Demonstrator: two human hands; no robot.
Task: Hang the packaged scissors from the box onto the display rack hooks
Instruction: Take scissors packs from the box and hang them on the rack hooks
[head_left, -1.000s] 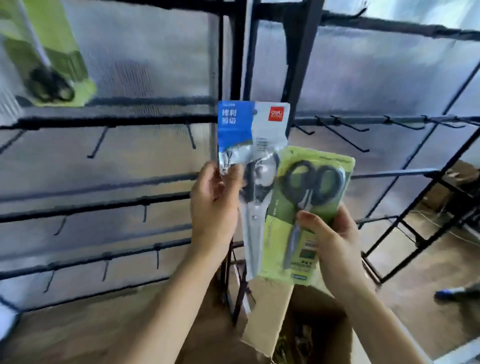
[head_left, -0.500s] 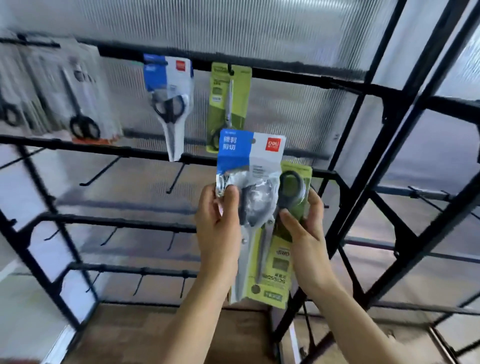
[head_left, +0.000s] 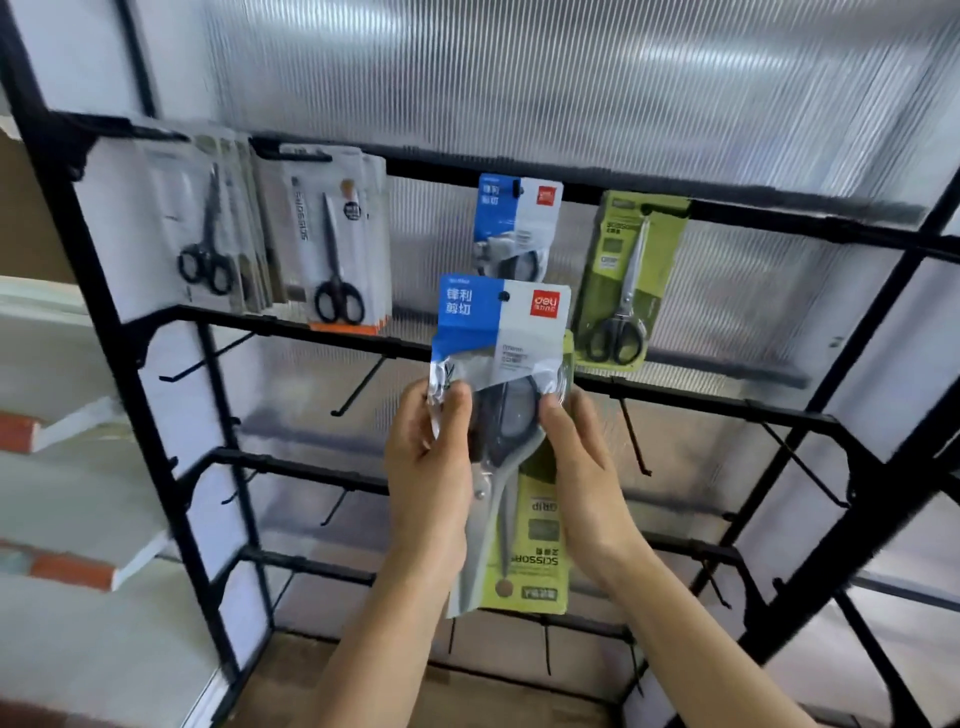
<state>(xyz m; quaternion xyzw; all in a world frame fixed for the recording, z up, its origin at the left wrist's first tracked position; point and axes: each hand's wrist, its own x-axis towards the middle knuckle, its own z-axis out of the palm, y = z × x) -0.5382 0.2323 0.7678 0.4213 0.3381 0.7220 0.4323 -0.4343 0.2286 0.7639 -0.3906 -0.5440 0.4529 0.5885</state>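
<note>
I hold two scissor packs up in front of the black display rack (head_left: 597, 189). The blue-and-white pack (head_left: 501, 332) is in front, its hang hole just below a matching pack (head_left: 517, 223) that hangs on the top rail. My left hand (head_left: 431, 467) pinches its left edge. My right hand (head_left: 582, 467) grips its right edge together with a green pack (head_left: 537, 551) that lies upside down behind it. A green pack (head_left: 626, 280) hangs at the right on the top rail. The box is out of view.
Two stacks of white scissor packs (head_left: 332, 244) hang at the top left of the rack. Bare hooks (head_left: 358, 387) stick out from the lower rails. A ribbed translucent panel backs the rack. White shelves (head_left: 78, 561) stand to the left.
My view has swung left and up, bringing the top rail closer. Both hands raised the packs toward the hanging blue pack. The green pack has slid further behind the blue one.
</note>
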